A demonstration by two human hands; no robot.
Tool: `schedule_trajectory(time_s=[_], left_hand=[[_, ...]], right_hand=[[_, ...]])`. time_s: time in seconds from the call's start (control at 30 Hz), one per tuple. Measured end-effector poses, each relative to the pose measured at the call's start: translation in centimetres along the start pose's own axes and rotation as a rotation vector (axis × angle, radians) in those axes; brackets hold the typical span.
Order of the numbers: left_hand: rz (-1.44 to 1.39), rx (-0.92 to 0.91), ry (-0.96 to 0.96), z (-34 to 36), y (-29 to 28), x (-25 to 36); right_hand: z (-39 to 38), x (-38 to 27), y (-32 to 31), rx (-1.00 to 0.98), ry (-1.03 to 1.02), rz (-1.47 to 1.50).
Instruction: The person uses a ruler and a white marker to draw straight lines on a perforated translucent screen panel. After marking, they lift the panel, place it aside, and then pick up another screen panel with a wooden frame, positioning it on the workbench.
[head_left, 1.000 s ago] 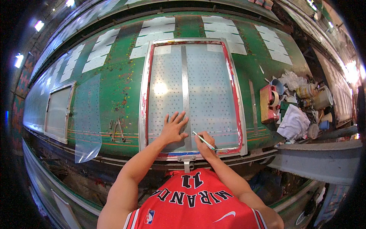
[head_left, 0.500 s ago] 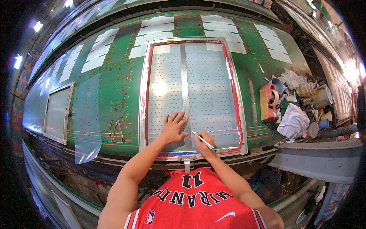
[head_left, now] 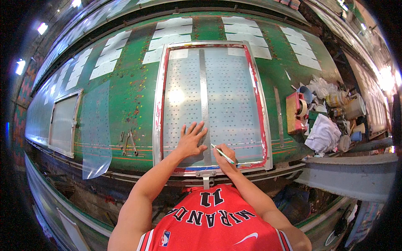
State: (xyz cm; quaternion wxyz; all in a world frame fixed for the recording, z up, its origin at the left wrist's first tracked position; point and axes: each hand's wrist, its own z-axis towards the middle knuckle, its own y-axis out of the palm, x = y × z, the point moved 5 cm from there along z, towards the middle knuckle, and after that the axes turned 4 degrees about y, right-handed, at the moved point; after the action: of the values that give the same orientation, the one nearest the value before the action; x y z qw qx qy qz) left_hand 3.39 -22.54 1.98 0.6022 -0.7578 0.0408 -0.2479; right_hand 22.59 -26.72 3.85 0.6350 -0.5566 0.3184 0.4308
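Observation:
A large printing screen (head_left: 234, 100) with a metal frame and red-taped inner edges lies on the green table, its pale mesh dotted with small dark heart shapes. Down its middle runs a long metal ruler (head_left: 204, 88). My left hand (head_left: 192, 140) presses flat with fingers spread on the mesh and the ruler's left edge, near the frame's close end. In my right hand (head_left: 225, 159) is a slim white and green pen (head_left: 223, 154); its tip meets the screen just right of the ruler. A metal clamp (head_left: 206, 175) sits at the frame's near edge.
Left of the screen are wrenches (head_left: 130, 142), a clear plastic sheet (head_left: 96, 129) overhanging the edge, and a smaller frame (head_left: 65, 123). White sheets (head_left: 169, 33) lie in rows at the back. To the right are another metal strip (head_left: 278, 117), a tape dispenser (head_left: 296, 113) and a white cloth (head_left: 323, 134).
The whole view has shifted very slightly. My hands, the pen and the ruler stay in practically the same places on the screen.

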Motion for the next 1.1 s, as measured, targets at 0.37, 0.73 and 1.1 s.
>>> schedule_trajectory(time_s=[0.37,0.73,1.1], left_hand=[[0.001,0.010,0.009,0.00,-0.07,0.05],[0.007,0.015,0.007,0.00,0.08,-0.03],[0.037,0.014,0.013,0.08,0.51,-0.26]], right_hand=[[-0.04,0.22,0.08,-0.014,0.010,-0.014],[0.07,0.06,0.08,-0.040,0.022,-0.044],[-0.15,0.25,0.32,-0.076,0.063,-0.033]])
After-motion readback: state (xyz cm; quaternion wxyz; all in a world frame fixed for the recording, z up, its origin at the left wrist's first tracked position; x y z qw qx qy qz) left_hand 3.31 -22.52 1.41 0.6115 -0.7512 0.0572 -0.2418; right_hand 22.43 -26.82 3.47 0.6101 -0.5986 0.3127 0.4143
